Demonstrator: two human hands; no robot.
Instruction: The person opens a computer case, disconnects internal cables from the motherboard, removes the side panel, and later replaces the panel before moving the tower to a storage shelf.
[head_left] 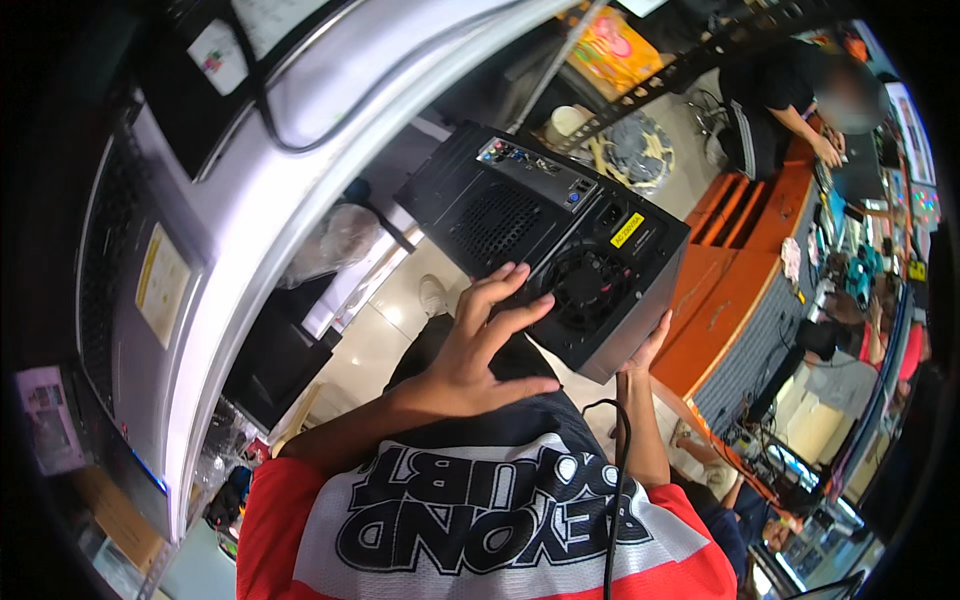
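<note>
The left hand point(465, 365) spreads its fingers open by the fan point(590, 285) of a tilted black computer case point(550, 240); the right hand point(645, 350) braces its near right side, grip too hidden to tell. Rightward stands an orange bench point(690, 345).
</note>
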